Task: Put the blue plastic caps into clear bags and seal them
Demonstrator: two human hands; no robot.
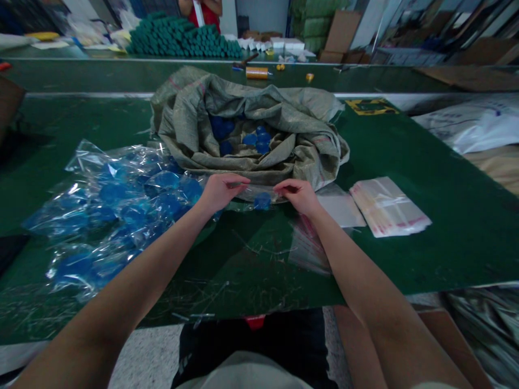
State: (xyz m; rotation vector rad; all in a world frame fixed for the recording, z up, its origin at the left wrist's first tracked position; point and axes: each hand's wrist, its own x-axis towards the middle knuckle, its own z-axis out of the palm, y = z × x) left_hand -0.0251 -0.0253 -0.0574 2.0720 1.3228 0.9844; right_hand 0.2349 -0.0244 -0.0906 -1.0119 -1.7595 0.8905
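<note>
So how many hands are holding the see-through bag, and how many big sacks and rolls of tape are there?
Hands holding the clear plastic bag: 2
Woven sack: 1
Roll of tape: 1
Total: 4

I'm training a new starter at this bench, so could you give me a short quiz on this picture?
1. Which holds the clear bag: the left hand, the right hand, or both?
2. True or false: the woven sack has blue pieces inside it.
3. What lies on the green table to the right of the right hand?

Key: 1. Both. 2. True. 3. A stack of clear bags.
</note>
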